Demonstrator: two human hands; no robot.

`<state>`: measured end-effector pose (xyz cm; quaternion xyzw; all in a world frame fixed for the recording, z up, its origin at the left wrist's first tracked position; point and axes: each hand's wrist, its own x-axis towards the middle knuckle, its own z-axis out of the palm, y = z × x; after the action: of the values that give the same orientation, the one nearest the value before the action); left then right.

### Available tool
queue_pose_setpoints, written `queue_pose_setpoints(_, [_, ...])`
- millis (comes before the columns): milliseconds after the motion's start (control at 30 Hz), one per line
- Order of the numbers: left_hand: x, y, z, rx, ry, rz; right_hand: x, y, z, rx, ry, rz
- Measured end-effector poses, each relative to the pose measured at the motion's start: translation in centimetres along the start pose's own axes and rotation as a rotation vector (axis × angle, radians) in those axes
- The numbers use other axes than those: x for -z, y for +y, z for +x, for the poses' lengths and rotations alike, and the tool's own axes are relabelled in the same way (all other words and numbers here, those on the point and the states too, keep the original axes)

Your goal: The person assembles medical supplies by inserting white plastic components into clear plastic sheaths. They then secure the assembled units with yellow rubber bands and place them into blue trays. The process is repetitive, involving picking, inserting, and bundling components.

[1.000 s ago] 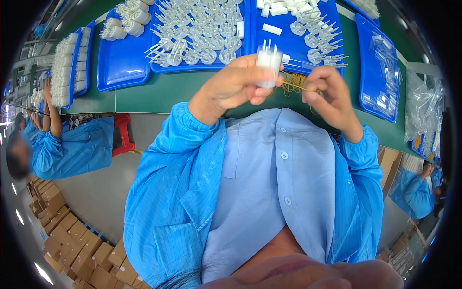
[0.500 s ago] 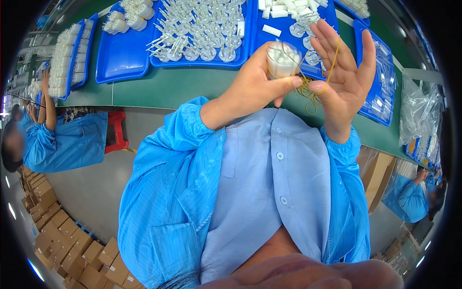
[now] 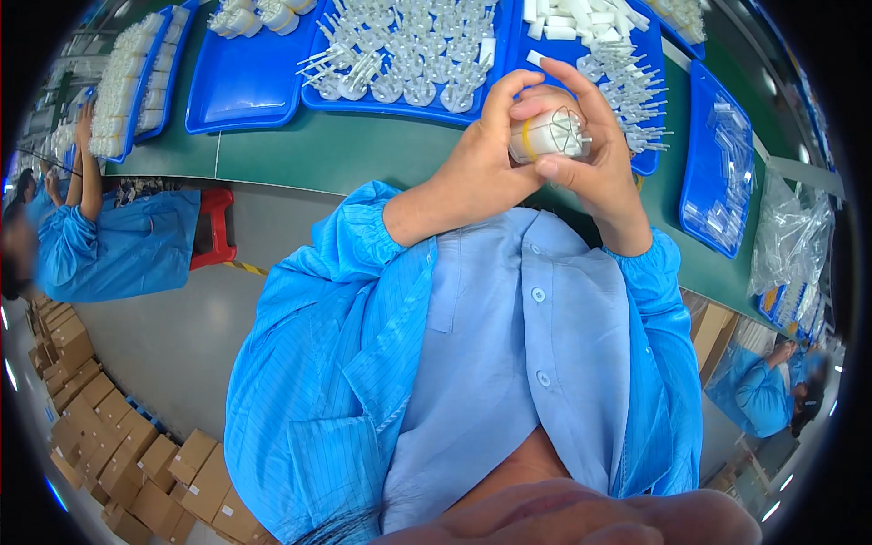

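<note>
A round bundle of white cylindrical parts (image 3: pixel 550 134) lies on its side between my two hands, with thin wires and white stems showing at its right end. A yellow rubber band (image 3: pixel 527 140) runs around it. My left hand (image 3: pixel 498 145) closes on the bundle's left end, thumb below and fingers over the top. From the right, my right hand (image 3: pixel 599 150) wraps it, the thumb at its lower edge and the fingers arched above. Just beyond is a blue tray (image 3: pixel 465 118) crowded with clear-based white stemmed pieces (image 3: pixel 422 59).
Another blue tray (image 3: pixel 238 95) holds several banded bundles (image 3: pixel 241 20). White cylinders (image 3: pixel 581 14) and stemmed pieces share a tray beyond my right hand. At right are a tray of clear tubes (image 3: pixel 722 182) and plastic bags (image 3: pixel 792 222). Co-workers (image 3: pixel 118 245) sit at both sides; cartons (image 3: pixel 118 436) stand lower left.
The rubber band stretched from my right fingers now sits around the bundle. My right hand has moved left and closed on the bundle, which has tipped from upright onto its side.
</note>
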<state>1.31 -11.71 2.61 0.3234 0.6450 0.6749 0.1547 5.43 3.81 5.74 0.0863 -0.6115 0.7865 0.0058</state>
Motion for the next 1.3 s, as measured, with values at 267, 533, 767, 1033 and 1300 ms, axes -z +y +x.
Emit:
queue_pose_setpoints(267, [2.9,0.8,-1.0,0.157,-0.026,-0.554,-0.8,3.1,1.0,-0.092,0.004,-0.208])
queue_pose_setpoints(533, [13.9,-0.5,-0.1,-0.074,0.506,-0.223,-0.5,0.7,1.2,0.127,0.065,-0.476])
queue_pose_setpoints(767, [37.1,-4.5,-0.3,0.069,0.962,0.755,1.9,-0.5,-0.5,0.073,0.247,-0.613])
queue_pose_setpoints(1033, [41.1,-7.6,2.4,0.333,0.684,1.144,2.5,-0.4,-1.5,-0.013,0.276,-0.690])
queue_pose_setpoints(1300, [39.4,-8.9,3.2,0.143,0.855,1.319,3.0,-1.2,-1.7,0.022,0.296,-0.783])
